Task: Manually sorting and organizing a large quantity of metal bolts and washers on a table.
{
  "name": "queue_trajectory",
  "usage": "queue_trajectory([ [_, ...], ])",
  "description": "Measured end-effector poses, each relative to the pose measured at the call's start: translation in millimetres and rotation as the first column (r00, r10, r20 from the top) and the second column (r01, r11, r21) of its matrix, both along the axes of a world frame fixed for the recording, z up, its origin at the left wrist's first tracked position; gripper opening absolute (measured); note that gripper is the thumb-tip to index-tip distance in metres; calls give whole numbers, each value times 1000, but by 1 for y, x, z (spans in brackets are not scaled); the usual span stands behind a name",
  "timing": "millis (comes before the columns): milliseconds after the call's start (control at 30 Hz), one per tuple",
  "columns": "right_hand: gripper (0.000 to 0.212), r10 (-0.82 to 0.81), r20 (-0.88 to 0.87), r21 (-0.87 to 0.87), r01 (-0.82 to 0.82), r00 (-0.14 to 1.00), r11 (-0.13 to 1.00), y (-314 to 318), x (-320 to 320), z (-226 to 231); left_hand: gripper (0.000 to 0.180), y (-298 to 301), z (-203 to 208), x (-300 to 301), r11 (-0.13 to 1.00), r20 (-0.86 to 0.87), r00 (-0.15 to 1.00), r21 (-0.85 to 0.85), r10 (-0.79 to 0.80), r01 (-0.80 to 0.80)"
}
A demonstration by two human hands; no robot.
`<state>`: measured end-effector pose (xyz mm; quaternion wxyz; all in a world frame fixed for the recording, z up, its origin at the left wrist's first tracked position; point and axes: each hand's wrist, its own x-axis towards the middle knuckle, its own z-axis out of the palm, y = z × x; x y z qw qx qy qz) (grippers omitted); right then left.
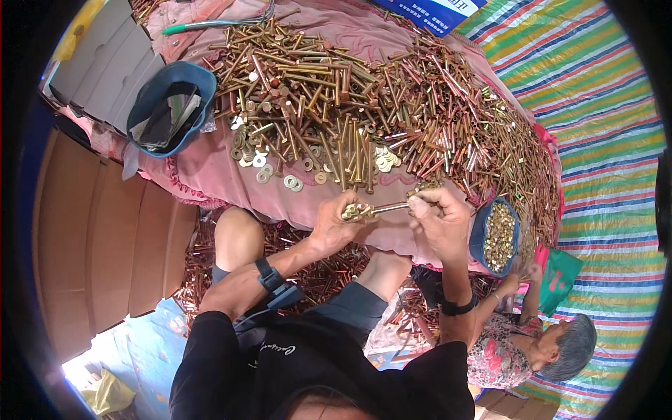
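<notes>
Bolts [301,77] crowd the pink cloth [210,164] before us, a tangled heap beyond counting that curves from upper left round to the right and fills the space past our hands. We have two blue containers: one bin [199,75] at the left holding dark, flat pieces, and one tub [477,241] of small brass-coloured pieces just beside our right forearm. Washers [290,182] lie loose along the heap's near edge, too overlapped to count. One co-worker [500,350] has hands near the tub. Our own two are apart: the left hand [334,224] is closed around a brass-coloured cluster [355,211], while the right hand [442,220] pinches one long shank [390,207] bridging them.
</notes>
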<state>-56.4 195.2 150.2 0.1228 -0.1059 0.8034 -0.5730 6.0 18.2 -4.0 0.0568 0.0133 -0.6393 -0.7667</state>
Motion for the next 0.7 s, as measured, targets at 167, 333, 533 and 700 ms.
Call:
queue_trajectory([
  [167,16,66,-252,133,-33,965,991,-7,1,9,19,-1,4,0,999,-6,1000,-22,23,-23],
  [333,16,18,-116,147,-1,993,989,-10,-3,20,20,-1,10,1,999,-27,999,-14,31,-31],
  [533,17,158,-326,304,-55,932,951,-18,-2,14,23,-3,11,1,999,46,999,-42,-13,15],
  [700,18,346,-535,431,-103,770,896,-29,-1,24,24,-3,9,-1,974,-330,932,-110,151,-197],
])
